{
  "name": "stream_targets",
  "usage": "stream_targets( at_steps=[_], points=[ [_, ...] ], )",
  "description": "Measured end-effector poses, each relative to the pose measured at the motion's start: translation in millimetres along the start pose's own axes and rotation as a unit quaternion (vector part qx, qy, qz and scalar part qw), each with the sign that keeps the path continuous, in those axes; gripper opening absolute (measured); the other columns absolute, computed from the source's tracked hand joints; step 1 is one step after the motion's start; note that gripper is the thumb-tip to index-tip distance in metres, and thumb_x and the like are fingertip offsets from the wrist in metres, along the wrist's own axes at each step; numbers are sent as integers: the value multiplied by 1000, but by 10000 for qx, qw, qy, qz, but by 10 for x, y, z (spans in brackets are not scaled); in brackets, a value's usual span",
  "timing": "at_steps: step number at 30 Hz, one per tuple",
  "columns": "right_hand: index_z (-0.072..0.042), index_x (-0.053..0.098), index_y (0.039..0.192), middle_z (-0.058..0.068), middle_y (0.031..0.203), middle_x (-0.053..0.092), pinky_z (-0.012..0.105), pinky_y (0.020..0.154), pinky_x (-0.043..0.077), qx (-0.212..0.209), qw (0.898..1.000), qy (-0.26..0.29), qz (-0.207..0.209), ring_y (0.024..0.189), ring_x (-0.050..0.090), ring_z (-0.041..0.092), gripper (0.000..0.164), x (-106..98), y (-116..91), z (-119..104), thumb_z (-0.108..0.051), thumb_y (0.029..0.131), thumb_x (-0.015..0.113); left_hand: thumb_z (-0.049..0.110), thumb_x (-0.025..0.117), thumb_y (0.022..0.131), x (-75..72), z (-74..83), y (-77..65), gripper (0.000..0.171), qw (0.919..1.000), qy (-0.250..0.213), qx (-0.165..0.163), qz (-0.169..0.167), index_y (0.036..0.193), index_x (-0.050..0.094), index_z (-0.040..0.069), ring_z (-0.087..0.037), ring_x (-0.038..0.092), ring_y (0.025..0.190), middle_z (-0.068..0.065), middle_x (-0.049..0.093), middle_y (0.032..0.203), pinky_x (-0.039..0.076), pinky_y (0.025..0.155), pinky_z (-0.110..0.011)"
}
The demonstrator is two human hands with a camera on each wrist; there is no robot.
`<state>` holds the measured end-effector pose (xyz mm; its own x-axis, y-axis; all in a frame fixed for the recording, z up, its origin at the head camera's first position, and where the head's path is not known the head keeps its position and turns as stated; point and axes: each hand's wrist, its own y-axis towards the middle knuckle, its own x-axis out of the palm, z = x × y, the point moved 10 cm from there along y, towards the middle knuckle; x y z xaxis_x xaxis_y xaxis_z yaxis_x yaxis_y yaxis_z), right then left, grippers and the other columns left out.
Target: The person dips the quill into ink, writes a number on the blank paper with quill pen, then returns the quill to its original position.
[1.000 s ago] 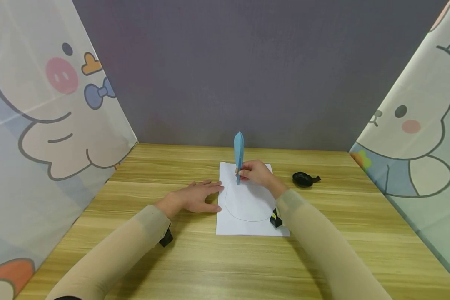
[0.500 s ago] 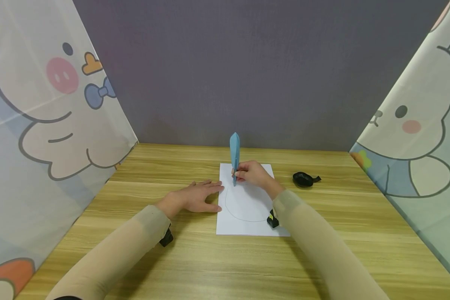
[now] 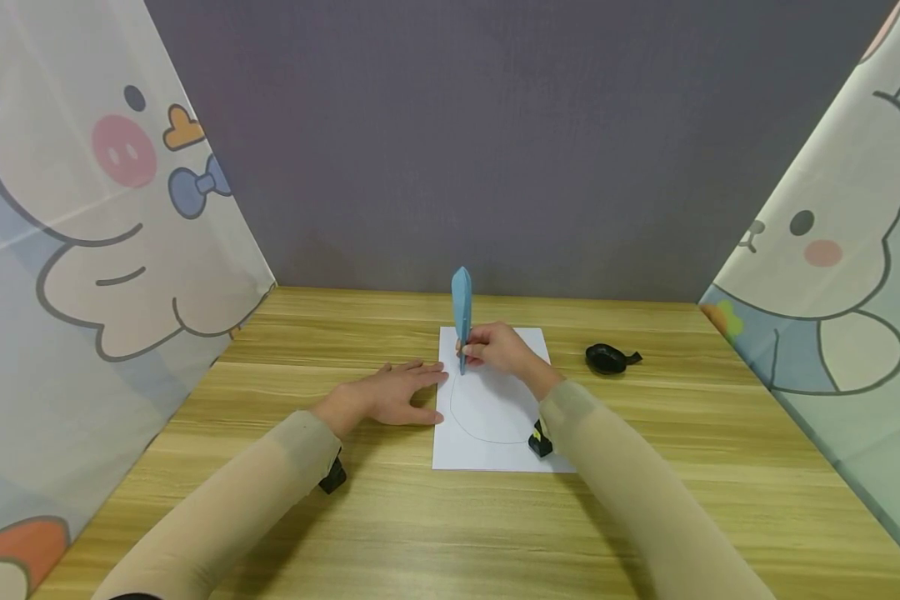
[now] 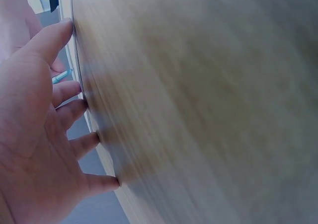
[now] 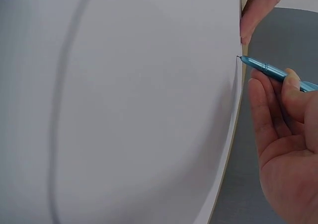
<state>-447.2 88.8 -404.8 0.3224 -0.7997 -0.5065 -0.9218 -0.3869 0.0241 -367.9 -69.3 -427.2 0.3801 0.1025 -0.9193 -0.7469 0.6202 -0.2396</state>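
A white sheet of paper (image 3: 495, 458) lies on the wooden table, bearing a thin round outline (image 3: 452, 408). Part of that outline is hidden behind the right hand and sleeve. The right hand (image 3: 501, 348) pinches a light blue pen (image 3: 461, 300) with a feather-shaped top, held upright. In the right wrist view the tip of the pen (image 5: 266, 67) meets the paper between that hand (image 5: 293, 154) and the other. Spread and flat, the left hand (image 3: 393, 395) rests on the table, its thumb and a fingertip on the sheet's left edge. The left wrist view shows this left hand (image 4: 35, 129) with fingers apart.
A small black oval object (image 3: 606, 358) with a short tail lies right of the sheet. Behind the wooden table (image 3: 390, 533) rises a dark grey panel (image 3: 450, 150). Cartoon-printed cloths stand at the left (image 3: 105, 225) and right (image 3: 832, 275).
The right hand and the pen have shifted left, with the pen tip slightly nearer the person. The tip is now by the upper left of the outline. The left hand stays still.
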Motion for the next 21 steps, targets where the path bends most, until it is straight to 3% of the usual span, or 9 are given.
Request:
stream_targets(
  at_steps=[9, 21],
  points=[
    [5, 79, 123, 21, 117, 82, 37, 92, 68, 137, 9999, 87, -47, 102, 81, 25, 22, 58, -8, -5, -7, 110, 67, 69, 60, 105, 4, -6, 0, 87, 10000, -17, 28, 0, 175, 33, 26, -35, 15, 173, 4, 21, 185, 14, 132, -77],
    [6, 78, 123, 20, 116, 82, 37, 92, 68, 177, 9996, 157, -139, 98, 81, 22, 21, 104, 22, 0, -6, 109, 67, 68, 60, 105, -6, 7, -12, 86, 10000, -8, -12, -21, 175, 33, 26, -35, 14, 173, 4, 21, 185, 14, 132, -77]
  ],
)
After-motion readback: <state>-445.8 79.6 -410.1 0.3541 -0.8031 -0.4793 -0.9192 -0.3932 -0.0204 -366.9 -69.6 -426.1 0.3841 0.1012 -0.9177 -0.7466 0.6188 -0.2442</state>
